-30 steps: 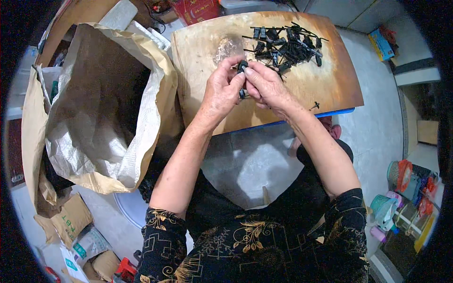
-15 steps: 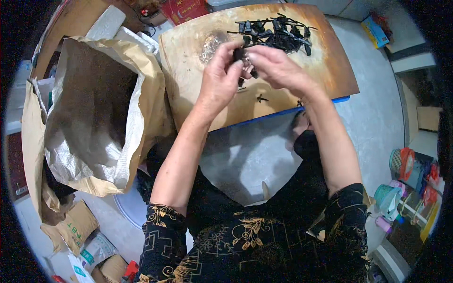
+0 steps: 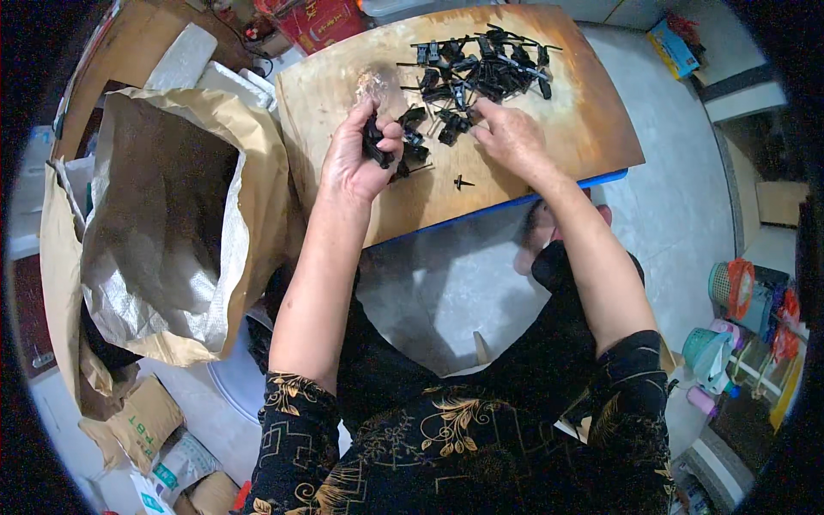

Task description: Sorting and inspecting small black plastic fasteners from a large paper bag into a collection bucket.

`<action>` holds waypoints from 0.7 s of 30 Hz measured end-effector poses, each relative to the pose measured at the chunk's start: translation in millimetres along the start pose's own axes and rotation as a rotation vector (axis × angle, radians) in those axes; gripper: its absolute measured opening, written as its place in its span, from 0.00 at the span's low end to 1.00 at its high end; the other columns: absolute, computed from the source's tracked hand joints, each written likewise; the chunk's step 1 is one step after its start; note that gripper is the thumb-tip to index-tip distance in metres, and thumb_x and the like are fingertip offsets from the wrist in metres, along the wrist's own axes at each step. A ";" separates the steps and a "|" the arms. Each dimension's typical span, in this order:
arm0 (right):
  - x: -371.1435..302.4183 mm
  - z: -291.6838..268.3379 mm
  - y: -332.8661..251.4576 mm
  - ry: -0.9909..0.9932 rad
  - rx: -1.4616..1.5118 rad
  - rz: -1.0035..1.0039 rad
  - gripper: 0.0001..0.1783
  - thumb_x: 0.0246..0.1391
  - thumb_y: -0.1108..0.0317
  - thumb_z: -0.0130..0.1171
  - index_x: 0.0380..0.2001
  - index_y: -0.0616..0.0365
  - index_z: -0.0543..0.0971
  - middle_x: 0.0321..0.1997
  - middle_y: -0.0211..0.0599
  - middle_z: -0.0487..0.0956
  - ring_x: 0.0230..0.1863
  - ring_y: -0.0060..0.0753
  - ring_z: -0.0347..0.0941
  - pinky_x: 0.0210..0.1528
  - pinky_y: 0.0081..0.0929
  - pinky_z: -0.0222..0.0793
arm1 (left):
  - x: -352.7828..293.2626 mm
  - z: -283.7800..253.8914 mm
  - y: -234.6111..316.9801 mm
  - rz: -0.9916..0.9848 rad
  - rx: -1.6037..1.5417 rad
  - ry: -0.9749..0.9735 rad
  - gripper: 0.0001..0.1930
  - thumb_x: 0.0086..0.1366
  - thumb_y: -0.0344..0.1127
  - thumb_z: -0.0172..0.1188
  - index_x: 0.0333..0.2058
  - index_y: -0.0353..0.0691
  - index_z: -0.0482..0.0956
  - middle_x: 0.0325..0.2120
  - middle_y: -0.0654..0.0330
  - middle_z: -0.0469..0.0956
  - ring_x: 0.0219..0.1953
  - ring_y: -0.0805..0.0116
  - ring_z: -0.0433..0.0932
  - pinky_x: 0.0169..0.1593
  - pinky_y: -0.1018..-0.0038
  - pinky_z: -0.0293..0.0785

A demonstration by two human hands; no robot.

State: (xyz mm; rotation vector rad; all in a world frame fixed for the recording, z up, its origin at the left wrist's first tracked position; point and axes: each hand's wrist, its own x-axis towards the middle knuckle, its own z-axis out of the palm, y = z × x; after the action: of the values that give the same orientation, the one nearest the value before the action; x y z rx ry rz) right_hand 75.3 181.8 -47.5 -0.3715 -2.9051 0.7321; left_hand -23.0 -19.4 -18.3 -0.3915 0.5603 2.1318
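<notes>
My left hand (image 3: 365,154), closed, is wrapped round a black plastic part (image 3: 376,144) above the near left part of the wooden board (image 3: 335,86). My right hand (image 3: 512,142) is at the near edge of a pile of black plastic parts (image 3: 498,69). Its thumb and forefinger close on one small black plastic part (image 3: 452,127), though the fingertips partly hide the contact. Several more black parts (image 3: 414,137) lie just beyond and beside my left hand. One small black piece with a thin stem (image 3: 463,182) lies alone near the board's front edge.
A large open paper sack (image 3: 257,146) with a pale woven lining stands left of the board. A red box (image 3: 322,21) is behind it. Smaller packed bags (image 3: 142,421) lie on the floor at lower left. Baskets (image 3: 708,348) and a blue box (image 3: 672,50) are on the right.
My hands were together over the board and have parted. The left drew back left with the black part; the right moved right to the pile. Black parts near the left hand came into sight.
</notes>
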 end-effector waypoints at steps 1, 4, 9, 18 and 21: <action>-1.4 1.1 -1.4 -0.008 -0.042 -0.004 0.11 0.46 0.61 0.54 0.31 0.56 0.70 0.26 0.50 0.75 0.33 0.54 0.72 0.35 0.45 0.66 | -0.5 0.5 0.2 0.001 0.000 0.000 0.07 0.59 0.36 0.56 0.28 0.45 0.66 0.18 0.61 0.66 0.19 0.70 0.67 0.15 0.83 0.62; -1.6 5.6 -1.7 -0.036 -0.111 -0.004 0.10 0.47 0.62 0.53 0.30 0.57 0.70 0.27 0.50 0.75 0.34 0.55 0.72 0.35 0.47 0.67 | -2.1 0.7 -0.6 -0.011 -0.021 0.080 0.10 0.60 0.40 0.55 0.26 0.44 0.66 0.17 0.62 0.66 0.19 0.70 0.66 0.15 0.82 0.61; 3.5 15.3 -0.1 -0.027 -0.115 0.036 0.11 0.47 0.61 0.53 0.29 0.58 0.70 0.25 0.51 0.75 0.34 0.56 0.71 0.35 0.46 0.66 | -5.9 -2.1 -5.3 0.102 0.277 -0.088 0.15 0.63 0.47 0.49 0.24 0.45 0.64 0.16 0.63 0.64 0.17 0.71 0.65 0.14 0.81 0.59; 5.6 -17.5 -33.9 -0.385 1.031 0.421 0.13 0.53 0.57 0.55 0.19 0.47 0.69 0.10 0.14 0.57 0.10 0.10 0.48 0.11 0.14 0.41 | -13.4 3.2 -24.8 1.338 1.845 0.000 0.26 0.54 0.26 0.53 0.53 0.47 0.62 0.34 0.53 0.71 0.29 0.54 0.74 0.30 0.67 0.74; 0.4 -14.1 -42.0 -0.456 1.105 0.446 0.13 0.53 0.57 0.55 0.18 0.47 0.68 0.10 0.15 0.58 0.09 0.10 0.48 0.10 0.14 0.41 | -18.0 9.6 -34.4 1.264 1.987 -0.059 0.29 0.53 0.27 0.55 0.55 0.50 0.59 0.39 0.52 0.69 0.30 0.52 0.74 0.31 0.64 0.74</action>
State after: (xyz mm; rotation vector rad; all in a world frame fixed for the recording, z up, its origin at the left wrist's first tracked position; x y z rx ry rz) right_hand 68.8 152.5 -15.0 -0.7464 -2.1957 2.5229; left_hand 14.8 -8.8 -10.4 1.4112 2.8192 1.2789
